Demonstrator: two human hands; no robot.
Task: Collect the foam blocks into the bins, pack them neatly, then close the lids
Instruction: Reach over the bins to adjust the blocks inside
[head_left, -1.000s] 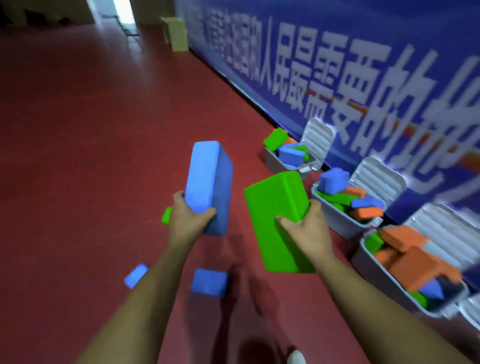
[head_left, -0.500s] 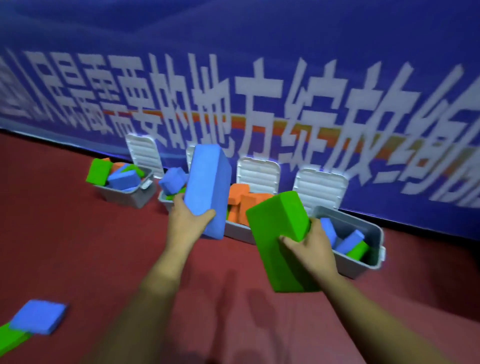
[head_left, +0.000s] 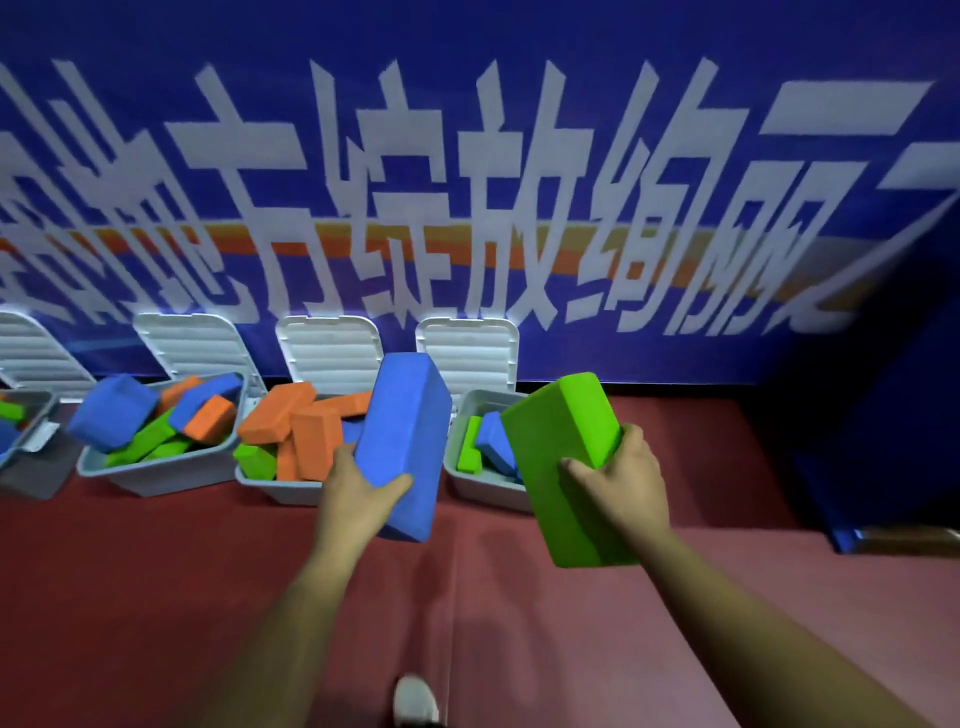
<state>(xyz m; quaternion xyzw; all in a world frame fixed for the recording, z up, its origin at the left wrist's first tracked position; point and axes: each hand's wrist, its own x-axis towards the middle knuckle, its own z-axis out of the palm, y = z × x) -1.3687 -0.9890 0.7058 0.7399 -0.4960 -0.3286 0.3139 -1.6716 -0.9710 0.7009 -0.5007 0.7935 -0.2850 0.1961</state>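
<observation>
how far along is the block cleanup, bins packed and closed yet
Partly done: many blocks sit in the bins, jumbled rather than neat. In hand: the left hand grips a blue block, the right hand a green block. Left: drop these in, tidy the piles, shut the lids, which all stand open.

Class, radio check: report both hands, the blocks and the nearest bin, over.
Left hand grips blue foam block. Right hand grips green foam block. Rightmost bin least full, lid open. Nothing blocking it.
</observation>
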